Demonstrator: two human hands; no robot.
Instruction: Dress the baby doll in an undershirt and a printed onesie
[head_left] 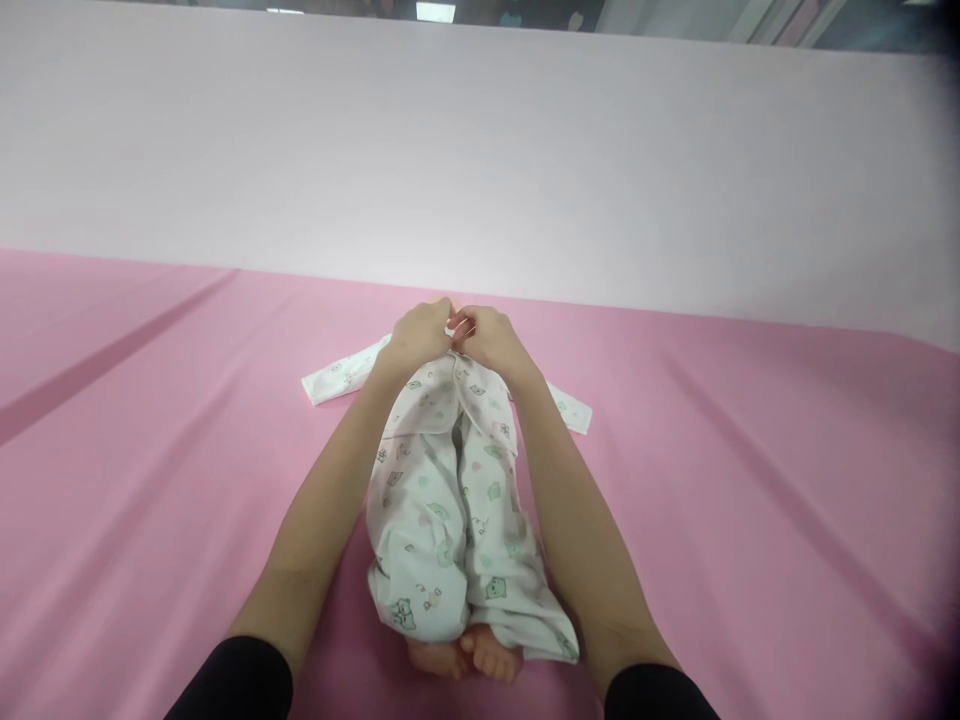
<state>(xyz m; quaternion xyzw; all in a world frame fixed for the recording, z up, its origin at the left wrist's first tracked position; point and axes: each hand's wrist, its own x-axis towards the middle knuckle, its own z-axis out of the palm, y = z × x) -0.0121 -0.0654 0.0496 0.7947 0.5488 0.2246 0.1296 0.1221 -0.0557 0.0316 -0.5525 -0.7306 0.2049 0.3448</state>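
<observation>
A baby doll lies on its back with its feet [495, 655] nearest me. It wears a white printed baby shirt [427, 395] and matching pants [424, 520]. My left hand [421, 332] and my right hand [489, 338] meet at the top front of the shirt, near the neck. The fingers of both are bent and closed on the cloth there, though the fingertips are partly hidden. Behind my hands the doll's head is out of sight. The left-side sleeve [341, 377] and the right-side sleeve [571, 408] stretch out sideways.
Under the doll spreads a pink padded mat [187, 450] with a few creases. A white padded wall [480, 150] rises along its far side. Beyond the wall's top edge, a dark glassy surface [525, 12] reflects a light.
</observation>
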